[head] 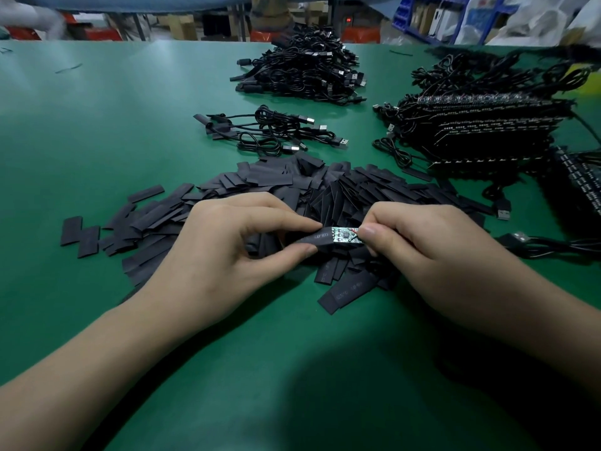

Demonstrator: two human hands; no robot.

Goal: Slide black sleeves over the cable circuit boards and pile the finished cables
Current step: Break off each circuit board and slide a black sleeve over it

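Note:
My left hand point(227, 252) pinches a black sleeve point(317, 241) between thumb and forefinger. My right hand point(432, 252) pinches the right end of a small white circuit board point(346, 237). The board's left part sits inside the sleeve and its right part shows. Its cable point(553, 244) trails off to the right with a USB plug point(520, 237). Both hands hover over a heap of loose black sleeves point(292, 190). A small pile of sleeved cables point(270, 131) lies behind the heap.
A large pile of cables point(302, 70) sits at the back of the green table point(97, 125). Stacked cables with bare boards point(481, 128) fill the right side. Blue bins and boxes stand beyond the table's far edge.

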